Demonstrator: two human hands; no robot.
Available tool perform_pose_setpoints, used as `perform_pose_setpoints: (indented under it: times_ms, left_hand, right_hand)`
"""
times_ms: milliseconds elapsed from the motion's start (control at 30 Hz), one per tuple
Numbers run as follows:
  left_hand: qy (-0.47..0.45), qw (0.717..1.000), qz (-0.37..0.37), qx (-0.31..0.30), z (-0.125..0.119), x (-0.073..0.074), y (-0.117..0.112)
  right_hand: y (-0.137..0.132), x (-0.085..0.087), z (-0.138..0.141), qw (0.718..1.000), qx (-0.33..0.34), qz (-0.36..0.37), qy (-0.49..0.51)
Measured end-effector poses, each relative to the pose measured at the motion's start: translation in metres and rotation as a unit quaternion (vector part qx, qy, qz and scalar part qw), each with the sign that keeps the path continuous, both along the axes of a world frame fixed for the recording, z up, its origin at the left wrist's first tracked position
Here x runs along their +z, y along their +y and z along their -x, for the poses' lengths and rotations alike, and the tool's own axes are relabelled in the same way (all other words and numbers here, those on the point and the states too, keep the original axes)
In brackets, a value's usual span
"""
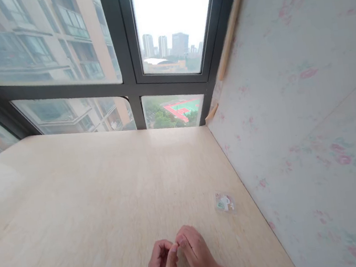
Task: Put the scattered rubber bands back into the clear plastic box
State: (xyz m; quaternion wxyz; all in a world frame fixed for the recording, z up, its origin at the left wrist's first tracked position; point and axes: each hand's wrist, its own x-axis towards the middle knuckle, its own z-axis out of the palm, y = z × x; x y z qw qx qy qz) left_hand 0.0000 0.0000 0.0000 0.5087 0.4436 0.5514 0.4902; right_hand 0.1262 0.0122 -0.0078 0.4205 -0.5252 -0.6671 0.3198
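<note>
My left hand [161, 266] is closed in a pinch, thumb against the curled forefinger, at the lower middle of the view. Its fingertips meet those of my right hand [196, 254], which is pinched as well. Whatever lies between the fingertips is too small or too hidden to name. Beyond my right hand, a little to the right, a small clear plastic box [225, 202] rests on the pale sill; bits of white, green and reddish colour show inside it.
The broad cream marble-patterned sill [85, 208] stretches to a dark window frame [131, 87] at the back. On the right rises a wall with floral wallpaper [313, 132], its paper peeling by the window corner. Buildings and a sports court show outside.
</note>
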Motion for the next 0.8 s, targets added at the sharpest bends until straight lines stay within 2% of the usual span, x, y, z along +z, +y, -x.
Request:
perform_pose_setpoints:
  times_ms: [200,300,400,567,667,800]
  left_hand:
    - [0.043,0.996,-0.036,-0.065,0.007,-0.006,-0.001]
    - [0.050,0.994,-0.050,-0.079,0.011,-0.008,0.001]
    - [0.057,0.993,-0.060,-0.088,0.012,-0.007,0.001]
    - [0.067,0.990,-0.065,-0.104,0.013,-0.004,0.002]
    - [0.067,0.990,-0.063,-0.109,0.014,-0.003,0.003]
    - [0.056,0.990,-0.058,-0.116,0.015,-0.003,0.004]
  right_hand:
    - [-0.002,0.007,-0.012,0.991,-0.011,0.035,0.127]
    - [-0.011,0.011,-0.029,0.991,-0.024,0.030,0.129]
    - [-0.020,0.018,-0.057,0.993,-0.058,0.006,0.105]
    - [-0.021,0.038,-0.123,0.986,-0.152,-0.072,-0.009]
    - [-0.009,0.047,-0.159,0.979,-0.159,-0.038,-0.123]
    - [0.015,0.049,-0.184,0.962,-0.101,0.033,-0.252]
